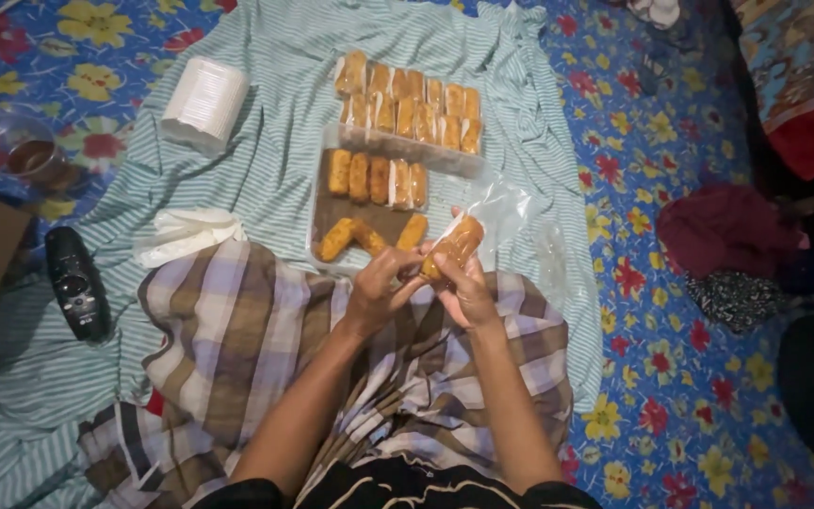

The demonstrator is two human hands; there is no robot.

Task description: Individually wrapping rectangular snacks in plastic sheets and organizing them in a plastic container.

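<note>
- Striped cloth (266, 179): spread on the floor, bare patches left of the tray.
- Tray (369, 221): rolls fill the far end, near edge just beyond the hands.
- Left hand (379, 287) and right hand (468, 287): together gripping a bagged roll (454, 247) above the checked cloth (237, 330).

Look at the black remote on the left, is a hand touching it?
No, the black remote lies alone on the striped cloth, while the left hand and right hand hold a bagged roll.
</note>
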